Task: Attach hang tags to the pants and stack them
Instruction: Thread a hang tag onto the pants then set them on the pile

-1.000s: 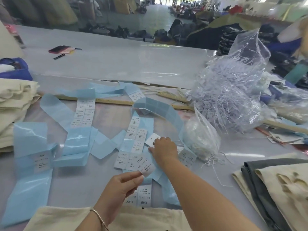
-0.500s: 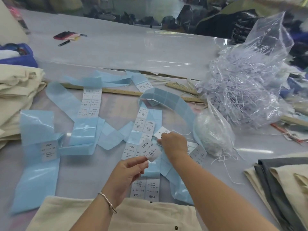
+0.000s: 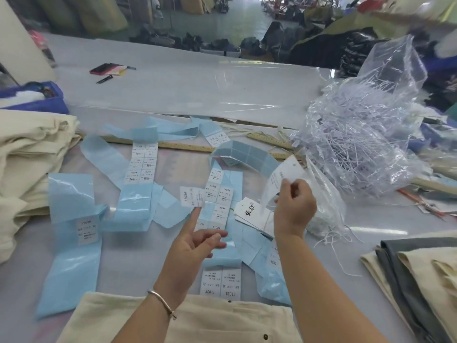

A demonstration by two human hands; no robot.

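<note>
Hang tag (image 3: 284, 178) is up off the table, pinched at its lower end in my right hand (image 3: 294, 206); long axis runs lower-left to upper-right, free end with the punched hole pointing away from me toward the clear bag of plastic tag loops (image 3: 366, 134). Tag is white, slightly curved, print too blurred to read. My left hand (image 3: 195, 241) is out with the index finger extended; a white size sticker (image 3: 192, 196) sits stuck on that fingertip, standing upright, other fingers loosely curled, holding nothing else. Just below the right hand, a small stack of white hang tags (image 3: 249, 211) lies flat on the table with black characters on the top one. Under and around both hands: blue sticker backing strips (image 3: 71, 233), some with labels on them reading 1103#. Cream pants (image 3: 205, 320) lie at the near edge under my forearms, a dark button showing. More cream pants stacked at left (image 3: 27, 157), grey and cream folded pants at right (image 3: 420, 273). Wooden ruler (image 3: 183, 146) lies across the table beyond the strips. Bangle (image 3: 162, 302) on my left wrist.
</note>
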